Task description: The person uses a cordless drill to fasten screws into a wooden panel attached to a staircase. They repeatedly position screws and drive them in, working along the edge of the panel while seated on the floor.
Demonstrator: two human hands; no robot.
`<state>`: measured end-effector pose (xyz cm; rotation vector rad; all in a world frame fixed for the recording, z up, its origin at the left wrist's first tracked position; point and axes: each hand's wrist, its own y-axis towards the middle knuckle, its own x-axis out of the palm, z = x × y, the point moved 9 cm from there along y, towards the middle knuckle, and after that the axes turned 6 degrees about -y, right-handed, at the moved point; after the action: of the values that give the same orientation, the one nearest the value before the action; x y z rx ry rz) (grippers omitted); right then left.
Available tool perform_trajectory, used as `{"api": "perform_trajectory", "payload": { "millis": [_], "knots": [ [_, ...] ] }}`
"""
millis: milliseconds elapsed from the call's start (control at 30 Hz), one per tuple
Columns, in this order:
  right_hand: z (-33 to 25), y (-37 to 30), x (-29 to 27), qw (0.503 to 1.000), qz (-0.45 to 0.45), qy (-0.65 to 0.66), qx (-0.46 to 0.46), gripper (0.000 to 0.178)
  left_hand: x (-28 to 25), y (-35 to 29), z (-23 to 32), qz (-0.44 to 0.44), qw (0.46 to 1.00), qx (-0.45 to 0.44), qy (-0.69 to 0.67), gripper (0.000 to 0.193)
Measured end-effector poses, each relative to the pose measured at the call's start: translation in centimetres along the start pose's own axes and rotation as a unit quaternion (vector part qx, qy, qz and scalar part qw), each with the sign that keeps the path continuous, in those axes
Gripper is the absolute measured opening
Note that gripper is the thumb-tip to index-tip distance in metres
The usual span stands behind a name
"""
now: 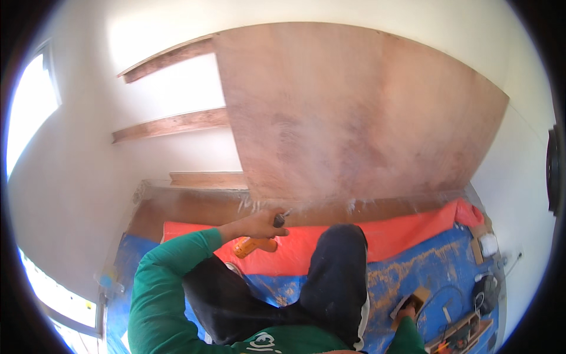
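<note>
My left hand [262,225] is wrapped round an orange and black power drill [253,246]. Its dark front end and a thin bit point up toward the base of the wooden panel [354,118], apart from it. The orange part hangs below my hand, over the red sheet. Low on the right, my right hand [407,311] reaches into a small open cardboard box [421,295] on the blue sheet. The fingers are hidden by the box's dark opening, so what they touch does not show.
Horizontal wooden battens [171,125] cross the white wall left of the panel. A red sheet [401,236] lies along the wall over a dusty blue sheet [383,277]. A wooden tray of tools [463,336] and a black object [486,295] lie at the right.
</note>
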<state>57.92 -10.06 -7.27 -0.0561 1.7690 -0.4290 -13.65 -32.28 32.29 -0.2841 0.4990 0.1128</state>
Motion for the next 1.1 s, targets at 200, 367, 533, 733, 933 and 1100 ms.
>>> {"api": "perform_trajectory", "payload": {
  "millis": [200, 367, 533, 733, 933, 1100],
  "knots": [
    [1.9, -0.1, -0.1, 0.996, -0.024, 0.051, 0.075, 0.036, -0.3, 0.0, -0.9, 0.017, 0.998, 0.003, 0.053, 0.074],
    [2.4, -1.9, -1.9, 0.991, 0.012, 0.101, 0.084, 0.03, -0.1, -0.6, 0.2, 0.007, 1.0, 0.008, 0.013, 0.068],
    [-1.4, -4.7, -6.4, 0.877, 0.116, 0.465, -0.02, 0.019, -0.2, -1.5, 2.3, 0.01, 0.996, -0.027, -0.09, 0.06],
    [-22.7, -12.4, -25.1, 0.835, 0.125, 0.481, -0.236, 0.017, -0.4, -2.5, 7.5, -0.002, 0.986, 0.046, -0.161, 0.053],
    [-46.0, -31.9, -36.0, 0.707, 0.032, 0.502, -0.497, 0.013, -1.5, -4.1, 10.1, 0.03, 0.971, 0.12, -0.206, 0.053],
    [-55.8, -39.9, -33.3, 0.698, 0.005, 0.392, -0.599, 0.017, -1.1, -5.8, 8.7, 0.016, 0.944, 0.11, -0.31, 0.065]
  ]
}}
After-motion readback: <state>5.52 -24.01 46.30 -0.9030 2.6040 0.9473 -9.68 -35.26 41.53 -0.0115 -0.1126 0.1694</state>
